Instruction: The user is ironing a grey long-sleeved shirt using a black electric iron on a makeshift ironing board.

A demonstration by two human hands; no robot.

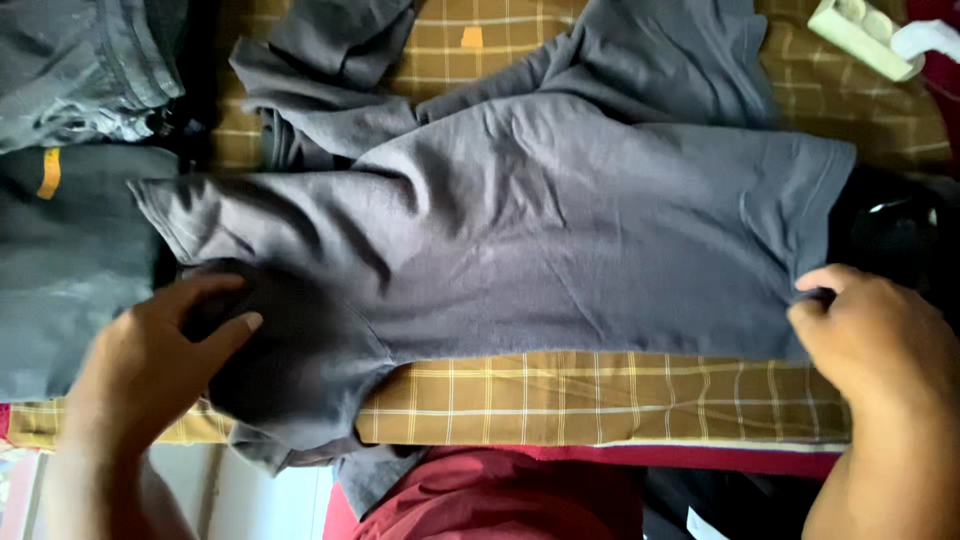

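A grey T-shirt [540, 230] lies spread across a yellow checked cloth [600, 395]. My left hand [150, 360] rests on the shirt's near left part, fingers apart, pressing the fabric down. My right hand [880, 340] pinches the shirt's near right corner at its hem between thumb and fingers. One sleeve [330, 50] is bunched up at the far side.
A dark folded garment with an orange tag [60, 260] lies at the left, with grey trousers [80, 60] beyond it. A white power strip [870, 35] sits at the far right. A black object [900, 235] lies right of the shirt. Red fabric [500, 495] is at the near edge.
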